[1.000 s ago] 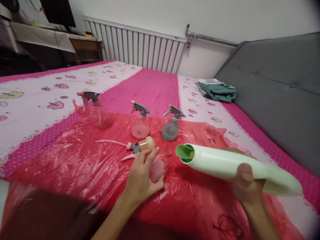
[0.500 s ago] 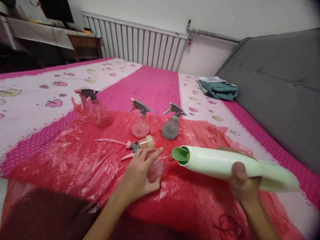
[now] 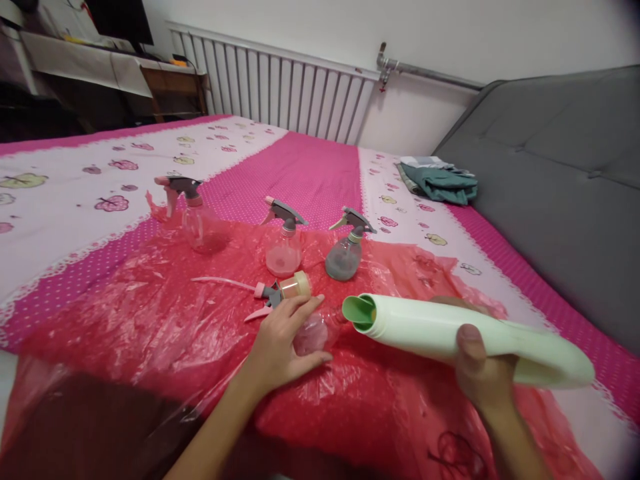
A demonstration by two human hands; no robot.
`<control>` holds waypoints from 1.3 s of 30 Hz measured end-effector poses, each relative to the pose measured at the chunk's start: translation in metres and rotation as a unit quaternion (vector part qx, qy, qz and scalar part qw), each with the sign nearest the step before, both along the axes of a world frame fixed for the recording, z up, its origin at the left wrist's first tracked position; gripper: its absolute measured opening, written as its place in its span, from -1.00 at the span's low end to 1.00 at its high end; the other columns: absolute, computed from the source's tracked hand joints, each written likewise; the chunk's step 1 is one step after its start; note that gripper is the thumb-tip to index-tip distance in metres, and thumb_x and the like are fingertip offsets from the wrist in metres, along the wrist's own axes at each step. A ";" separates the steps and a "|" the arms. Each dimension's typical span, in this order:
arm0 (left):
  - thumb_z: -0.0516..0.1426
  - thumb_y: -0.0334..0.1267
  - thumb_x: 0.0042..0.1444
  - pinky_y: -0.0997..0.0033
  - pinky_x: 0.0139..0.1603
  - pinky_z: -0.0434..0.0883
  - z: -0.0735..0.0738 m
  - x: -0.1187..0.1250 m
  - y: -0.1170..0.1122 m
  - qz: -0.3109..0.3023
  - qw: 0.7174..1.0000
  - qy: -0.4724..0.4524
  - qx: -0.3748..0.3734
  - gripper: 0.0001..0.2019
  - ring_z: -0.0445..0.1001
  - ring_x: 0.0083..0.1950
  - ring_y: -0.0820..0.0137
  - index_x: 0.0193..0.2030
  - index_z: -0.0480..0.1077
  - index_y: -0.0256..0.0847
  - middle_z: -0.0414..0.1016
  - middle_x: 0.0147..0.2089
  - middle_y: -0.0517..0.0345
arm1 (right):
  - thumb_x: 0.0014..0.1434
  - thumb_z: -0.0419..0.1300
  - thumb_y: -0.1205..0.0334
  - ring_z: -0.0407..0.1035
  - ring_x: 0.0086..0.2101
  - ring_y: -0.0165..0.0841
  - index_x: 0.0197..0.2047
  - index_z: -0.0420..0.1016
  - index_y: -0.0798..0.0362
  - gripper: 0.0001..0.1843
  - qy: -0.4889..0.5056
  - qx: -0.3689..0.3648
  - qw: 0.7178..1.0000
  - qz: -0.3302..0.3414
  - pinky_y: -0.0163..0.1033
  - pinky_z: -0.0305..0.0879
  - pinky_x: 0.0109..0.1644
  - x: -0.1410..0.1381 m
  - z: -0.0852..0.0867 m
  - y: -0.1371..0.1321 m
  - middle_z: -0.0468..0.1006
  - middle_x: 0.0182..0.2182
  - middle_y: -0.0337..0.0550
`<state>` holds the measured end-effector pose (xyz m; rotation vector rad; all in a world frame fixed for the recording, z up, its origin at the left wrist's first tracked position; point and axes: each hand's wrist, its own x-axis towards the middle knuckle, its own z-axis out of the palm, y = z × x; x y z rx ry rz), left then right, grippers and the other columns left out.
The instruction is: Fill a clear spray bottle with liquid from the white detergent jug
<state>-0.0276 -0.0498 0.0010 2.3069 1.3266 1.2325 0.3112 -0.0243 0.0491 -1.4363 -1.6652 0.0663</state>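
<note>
My left hand (image 3: 283, 350) is closed around a clear, open spray bottle (image 3: 314, 333) that tilts with its neck to the right. With my right hand (image 3: 483, 363) I grip a large pale green plastic jug (image 3: 420, 323), held nearly on its side. The jug's green pouring spout (image 3: 359, 311) is at the bottle's mouth; whether they touch, I cannot tell. Just beyond my left hand lies a pink and grey spray head (image 3: 270, 293) with its dip tube pointing left. Beside it is a small clear cup with a yellowish rim (image 3: 296, 287).
Three spray bottles stand behind: one at left (image 3: 197, 223), a pink one (image 3: 283, 257) in the middle, a grey-tinted one (image 3: 344, 257) at right. Red plastic sheeting (image 3: 140, 313) covers the bed. Folded clothes (image 3: 440, 183) lie near the grey headboard (image 3: 555, 127).
My left thumb has stretched out further to the right along the bottle's near side. The jug has shifted very slightly left; the view has moved a little.
</note>
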 end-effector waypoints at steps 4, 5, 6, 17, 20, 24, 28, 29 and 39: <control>0.49 0.10 0.06 -0.20 0.24 0.55 -0.012 0.001 0.002 0.016 0.999 -0.030 0.035 -0.03 0.55 0.31 -0.14 0.52 0.18 0.00 0.48 0.35 -0.20 | 0.29 -0.06 -0.55 0.46 -0.13 -0.10 -0.08 0.70 0.03 -0.15 0.011 -0.003 1.000 -0.007 0.00 0.23 0.07 -0.002 0.000 0.000 0.63 -0.10 -0.03; 0.49 0.11 0.05 -0.20 0.23 0.55 -0.014 0.002 0.002 0.024 0.997 -0.045 0.052 -0.03 0.56 0.29 -0.14 0.51 0.17 -0.03 0.49 0.34 -0.21 | 0.29 -0.07 -0.55 0.46 -0.13 -0.09 -0.08 0.70 0.03 -0.14 0.009 -0.001 1.000 -0.010 0.01 0.22 0.08 -0.002 0.000 0.000 0.63 -0.12 -0.03; 0.49 0.10 0.05 -0.19 0.22 0.56 -0.017 0.002 0.001 0.032 0.995 -0.059 0.068 -0.04 0.57 0.27 -0.12 0.49 0.18 -0.05 0.50 0.31 -0.21 | 0.29 -0.08 -0.56 0.46 -0.14 -0.09 -0.09 0.70 0.03 -0.13 0.007 0.002 1.000 -0.012 0.01 0.22 0.07 -0.003 0.000 -0.001 0.62 -0.14 -0.03; 0.44 -0.07 0.14 -0.12 0.18 0.55 -0.016 0.002 0.002 0.032 0.994 -0.049 0.087 -0.27 0.58 0.23 -0.06 0.38 0.28 -0.06 0.51 0.26 -0.16 | 0.31 -0.07 -0.51 0.46 -0.12 -0.08 -0.09 0.66 0.08 -0.17 0.003 0.013 1.000 -0.015 0.00 0.25 0.07 -0.003 -0.003 -0.002 0.60 -0.15 0.01; 0.43 -0.06 0.16 -0.12 0.17 0.56 -0.016 0.002 0.002 0.029 0.994 -0.047 0.093 -0.27 0.58 0.23 -0.06 0.39 0.26 -0.06 0.50 0.26 -0.17 | 0.31 -0.08 -0.51 0.46 -0.13 -0.07 -0.09 0.65 0.08 -0.16 0.001 0.009 1.000 -0.016 0.01 0.27 0.06 -0.004 -0.002 -0.003 0.60 -0.17 0.02; 0.40 -0.04 0.21 -0.09 0.15 0.56 -0.017 0.002 0.003 0.025 0.993 -0.049 0.102 -0.30 0.57 0.22 -0.04 0.40 0.25 -0.08 0.50 0.26 -0.18 | 0.30 -0.09 -0.51 0.48 -0.11 -0.04 -0.09 0.62 0.10 -0.16 0.002 0.002 1.000 -0.014 0.02 0.31 0.05 -0.003 -0.004 -0.003 0.60 -0.16 0.06; 0.37 -0.03 0.24 -0.09 0.15 0.56 -0.016 0.003 0.002 0.022 0.993 -0.043 0.104 -0.32 0.56 0.22 -0.03 0.40 0.24 -0.10 0.48 0.27 -0.20 | 0.31 -0.08 -0.46 0.48 -0.10 -0.03 -0.02 0.57 0.12 -0.19 0.003 -0.005 1.000 -0.012 -0.01 0.37 -0.05 0.002 -0.009 -0.002 0.58 -0.15 0.10; 0.37 -0.04 0.24 -0.09 0.15 0.56 -0.015 0.003 0.002 0.020 0.994 -0.043 0.103 -0.32 0.55 0.22 -0.03 0.40 0.24 -0.09 0.47 0.27 -0.19 | 0.31 -0.08 -0.45 0.48 -0.10 -0.03 -0.01 0.56 0.13 -0.20 0.005 -0.006 1.000 -0.012 -0.02 0.38 -0.07 0.003 -0.010 -0.002 0.57 -0.15 0.11; 0.38 -0.04 0.23 -0.11 0.15 0.56 -0.016 0.003 0.002 0.023 0.994 -0.046 0.098 -0.32 0.56 0.22 -0.04 0.39 0.24 -0.09 0.48 0.26 -0.19 | 0.31 -0.09 -0.42 0.46 -0.09 -0.04 0.01 0.54 0.15 -0.21 0.000 -0.006 1.000 -0.017 -0.01 0.37 -0.06 0.003 -0.011 -0.001 0.53 -0.16 0.10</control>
